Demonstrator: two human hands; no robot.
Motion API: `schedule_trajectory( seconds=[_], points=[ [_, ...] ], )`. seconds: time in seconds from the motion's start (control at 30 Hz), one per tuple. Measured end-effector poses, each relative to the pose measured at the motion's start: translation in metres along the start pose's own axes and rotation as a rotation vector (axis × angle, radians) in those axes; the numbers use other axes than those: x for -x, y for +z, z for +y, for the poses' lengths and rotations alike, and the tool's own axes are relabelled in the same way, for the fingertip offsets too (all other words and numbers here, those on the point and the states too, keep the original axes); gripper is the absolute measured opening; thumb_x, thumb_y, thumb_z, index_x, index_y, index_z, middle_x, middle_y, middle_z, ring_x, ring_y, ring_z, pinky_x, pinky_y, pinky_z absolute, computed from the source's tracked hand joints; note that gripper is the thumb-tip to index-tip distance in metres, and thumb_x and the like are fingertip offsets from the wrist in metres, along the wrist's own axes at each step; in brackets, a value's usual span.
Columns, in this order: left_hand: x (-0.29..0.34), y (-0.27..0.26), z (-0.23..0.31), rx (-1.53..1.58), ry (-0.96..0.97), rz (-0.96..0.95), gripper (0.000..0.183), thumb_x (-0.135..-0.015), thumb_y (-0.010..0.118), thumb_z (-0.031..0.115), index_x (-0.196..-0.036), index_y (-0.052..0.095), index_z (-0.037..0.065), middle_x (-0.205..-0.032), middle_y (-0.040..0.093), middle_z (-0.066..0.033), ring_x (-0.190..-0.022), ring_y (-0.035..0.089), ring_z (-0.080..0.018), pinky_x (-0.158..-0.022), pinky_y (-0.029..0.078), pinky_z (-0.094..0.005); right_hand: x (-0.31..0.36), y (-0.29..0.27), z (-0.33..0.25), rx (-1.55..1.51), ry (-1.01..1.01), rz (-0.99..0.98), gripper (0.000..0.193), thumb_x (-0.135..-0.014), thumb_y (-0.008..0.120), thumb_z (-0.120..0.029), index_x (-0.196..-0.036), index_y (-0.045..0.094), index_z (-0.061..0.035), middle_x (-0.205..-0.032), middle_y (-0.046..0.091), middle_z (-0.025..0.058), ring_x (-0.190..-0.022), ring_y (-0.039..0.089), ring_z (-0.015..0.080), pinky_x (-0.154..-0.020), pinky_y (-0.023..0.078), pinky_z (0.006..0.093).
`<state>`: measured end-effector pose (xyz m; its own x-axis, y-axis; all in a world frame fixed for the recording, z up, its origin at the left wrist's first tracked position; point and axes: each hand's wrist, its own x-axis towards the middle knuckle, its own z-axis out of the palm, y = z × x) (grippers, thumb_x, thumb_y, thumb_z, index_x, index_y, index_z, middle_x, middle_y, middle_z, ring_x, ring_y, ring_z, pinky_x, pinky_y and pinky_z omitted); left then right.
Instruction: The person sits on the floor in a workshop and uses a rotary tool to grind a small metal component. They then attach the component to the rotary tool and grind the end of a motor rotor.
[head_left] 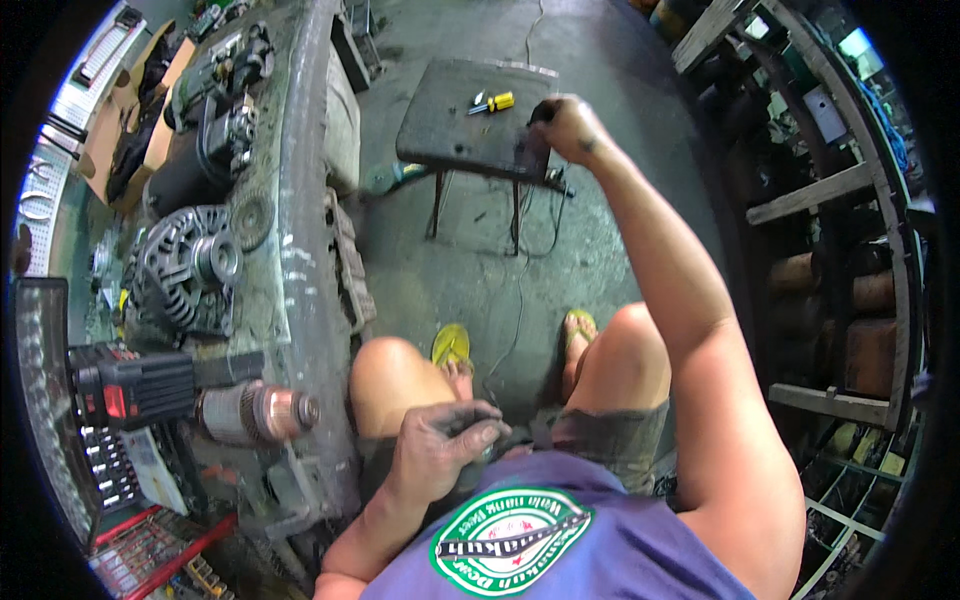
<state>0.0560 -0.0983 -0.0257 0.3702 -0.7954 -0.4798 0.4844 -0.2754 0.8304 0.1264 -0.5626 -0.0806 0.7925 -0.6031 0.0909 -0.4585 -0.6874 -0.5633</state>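
Observation:
My right hand reaches out over the right edge of a small dark stool. Its fingers are closed around a small dark thing, blurred and too unclear to name. A screwdriver with a yellow handle lies on the stool top, left of that hand, with a small dark piece beside it. Close to my lap, my left hand is curled with the thumb pressed toward the fingers, which look blackened. Whatever it may hold is hidden.
A workbench along the left carries an alternator, an armature and a black cordless tool battery. A teal power tool lies by the stool. A cord crosses the floor. Wooden shelving stands right.

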Motion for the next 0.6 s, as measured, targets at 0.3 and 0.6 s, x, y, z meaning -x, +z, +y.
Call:
schedule_trajectory(
  seconds=[0.3,0.6],
  points=[
    [0.041,0.032,0.000,-0.015,0.082,-0.091,0.014,-0.097,0.081,0.004,-0.108,0.077,-0.005,-0.102,0.081,-0.0110,-0.089,0.074,-0.0143,-0.082,0.060,-0.0284,0.285,-0.080,-0.086,-0.847,-0.217,-0.612,0.020,-0.095,0.083,-0.008,-0.111,0.076,-0.0001,-0.099,0.078,0.0040,-0.090,0.071,0.0147,-0.082,0.058,0.0294],
    [0.070,0.077,-0.015,-0.372,0.301,-0.225,0.018,-0.092,0.084,0.004,-0.108,0.081,-0.004,-0.093,0.083,-0.0114,-0.082,0.077,-0.0102,-0.073,0.061,-0.0269,0.420,-0.084,-0.083,-1.130,-0.267,-0.675,0.018,-0.100,0.079,-0.017,-0.108,0.073,-0.0022,-0.108,0.066,0.0082,-0.101,0.067,0.0210,-0.091,0.055,0.0375]
  ],
)
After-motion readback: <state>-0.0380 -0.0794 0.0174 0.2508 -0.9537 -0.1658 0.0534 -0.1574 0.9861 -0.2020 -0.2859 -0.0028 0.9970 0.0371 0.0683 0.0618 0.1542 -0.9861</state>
